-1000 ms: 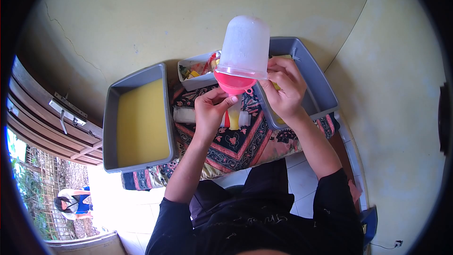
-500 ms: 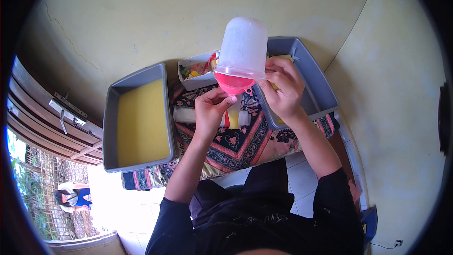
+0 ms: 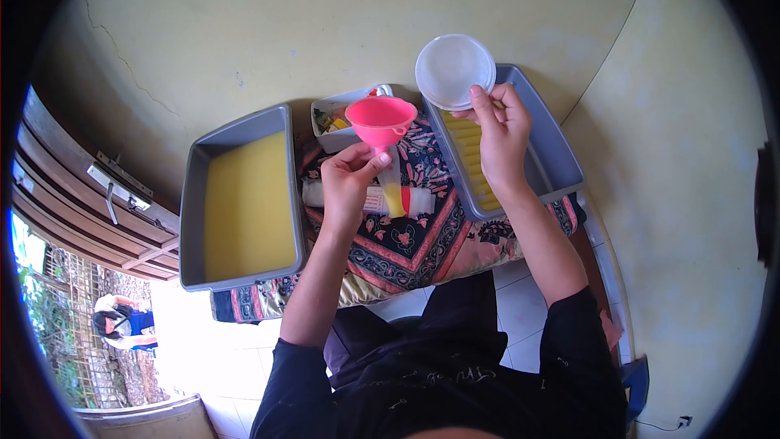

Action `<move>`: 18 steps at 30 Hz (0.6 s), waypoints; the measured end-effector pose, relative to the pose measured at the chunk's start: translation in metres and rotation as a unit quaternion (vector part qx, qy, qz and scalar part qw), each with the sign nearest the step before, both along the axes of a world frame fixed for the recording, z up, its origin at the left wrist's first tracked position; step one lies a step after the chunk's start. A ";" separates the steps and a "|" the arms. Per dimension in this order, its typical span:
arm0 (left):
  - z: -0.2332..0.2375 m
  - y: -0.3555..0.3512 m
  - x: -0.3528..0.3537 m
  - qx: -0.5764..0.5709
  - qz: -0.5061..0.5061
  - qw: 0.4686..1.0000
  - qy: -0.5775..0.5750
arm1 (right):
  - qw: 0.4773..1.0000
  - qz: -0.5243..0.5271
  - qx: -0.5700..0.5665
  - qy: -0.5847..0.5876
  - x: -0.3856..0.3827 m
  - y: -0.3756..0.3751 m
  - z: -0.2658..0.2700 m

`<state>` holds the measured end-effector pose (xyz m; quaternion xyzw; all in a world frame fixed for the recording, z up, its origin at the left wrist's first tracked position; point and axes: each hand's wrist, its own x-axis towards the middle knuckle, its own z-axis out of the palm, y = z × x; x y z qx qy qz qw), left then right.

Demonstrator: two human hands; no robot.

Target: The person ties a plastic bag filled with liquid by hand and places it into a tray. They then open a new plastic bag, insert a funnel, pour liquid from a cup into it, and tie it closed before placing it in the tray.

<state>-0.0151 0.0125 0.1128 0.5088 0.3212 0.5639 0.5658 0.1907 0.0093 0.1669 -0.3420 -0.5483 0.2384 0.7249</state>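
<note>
My left hand [image 3: 351,176] grips the neck of a pink funnel [image 3: 380,120], whose spout sits in a thin clear plastic sleeve [image 3: 393,192] partly filled with yellow liquid. My right hand [image 3: 501,132] holds a clear plastic cup [image 3: 455,71] upright, up and to the right of the funnel, above a grey tray [image 3: 552,150] that holds several filled yellow sleeves [image 3: 471,154]. A roll of clear sleeves [image 3: 366,197] lies on the patterned cloth [image 3: 406,244] under my left hand.
A large grey tub [image 3: 193,203] of yellow liquid stands at the left. A small white box [image 3: 329,118] of mixed items sits behind the funnel. Yellow walls surround the work spot; a wooden door [image 3: 89,195] is at the far left, with another person [image 3: 114,321] outside.
The cup was tipped over the funnel; my right hand has lifted it off and turned it upright to the right. The funnel now shows uncovered.
</note>
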 end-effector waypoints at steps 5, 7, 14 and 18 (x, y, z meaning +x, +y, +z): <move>0.007 -0.022 -0.025 0.018 0.099 0.993 0.060 | 0.998 0.038 -0.034 0.023 -0.014 0.005 -0.011; 0.011 -0.037 -0.040 0.016 0.118 0.992 0.048 | 0.998 0.052 -0.042 0.007 -0.026 0.005 -0.013; 0.017 -0.070 -0.091 0.038 0.221 0.973 0.054 | 0.988 0.114 -0.081 -0.063 -0.092 0.001 -0.016; 0.017 -0.078 -0.115 0.036 0.261 0.960 0.092 | 0.982 0.136 -0.047 -0.124 -0.135 0.021 -0.044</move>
